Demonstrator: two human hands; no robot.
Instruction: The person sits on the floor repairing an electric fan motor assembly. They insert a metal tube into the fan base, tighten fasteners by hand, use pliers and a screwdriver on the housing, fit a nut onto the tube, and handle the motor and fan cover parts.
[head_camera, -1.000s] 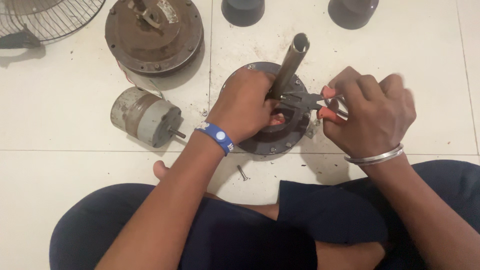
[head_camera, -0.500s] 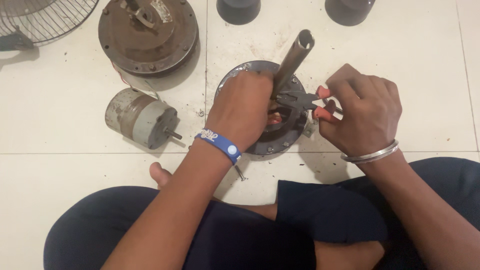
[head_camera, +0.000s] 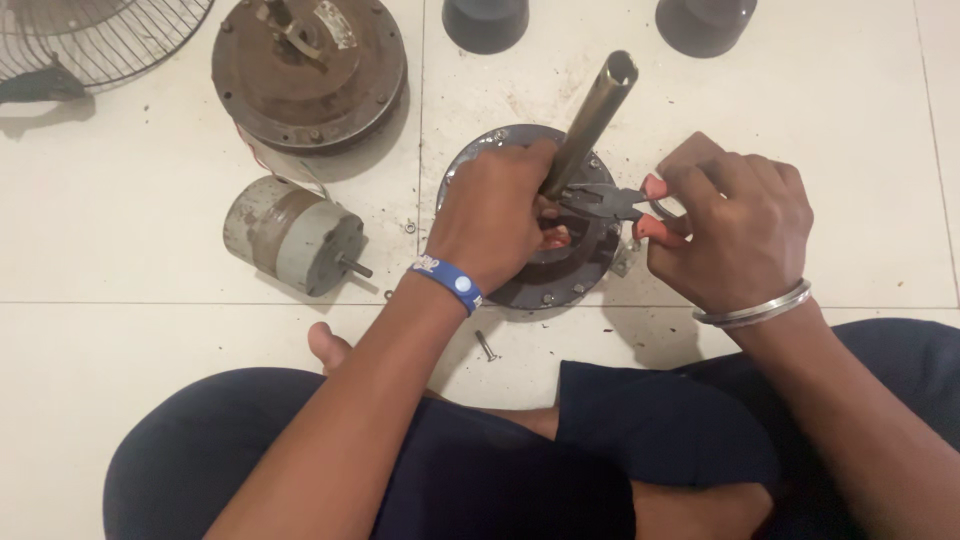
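Observation:
A round dark metal motor base (head_camera: 575, 290) lies on the tiled floor in front of my crossed legs, with a brass-coloured hollow shaft (head_camera: 592, 118) rising from its middle. My left hand (head_camera: 495, 215), a blue wristband on the wrist, rests on the base and grips around the foot of the shaft. My right hand (head_camera: 735, 225), with a silver bangle, squeezes red-handled pliers (head_camera: 610, 203) whose jaws meet the shaft near its foot. What the jaws bite on is hidden by my left hand.
A small grey cylindrical motor (head_camera: 292, 235) lies left of the base. A rusty round motor housing (head_camera: 308, 65) sits behind it, a wire fan guard (head_camera: 100, 35) at the top left. Two dark round caps (head_camera: 485, 22) (head_camera: 705, 22) stand at the back. A loose screw (head_camera: 486, 346) lies near my leg.
The view has shifted slightly. My hands stay on the base and pliers, with the pliers' jaws still at the foot of the shaft.

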